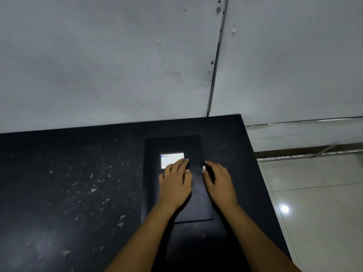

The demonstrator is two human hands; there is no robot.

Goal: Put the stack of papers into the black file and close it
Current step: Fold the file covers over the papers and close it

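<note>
The black file (172, 146) lies shut and flat on the black table, right of centre. A white label (170, 159) sits on its cover. My left hand (175, 182) rests palm down on the cover, its fingertips over the label's lower right corner. My right hand (220, 183) lies flat over the file's right edge, its fingers next to a small white tab (203, 169) there. No papers show outside the file; what is inside is hidden.
The black table (68, 183) is scuffed with pale flecks on its left half. Its right edge (261, 173) drops to a tiled floor. A grey wall (117, 65) stands right behind the table's far edge.
</note>
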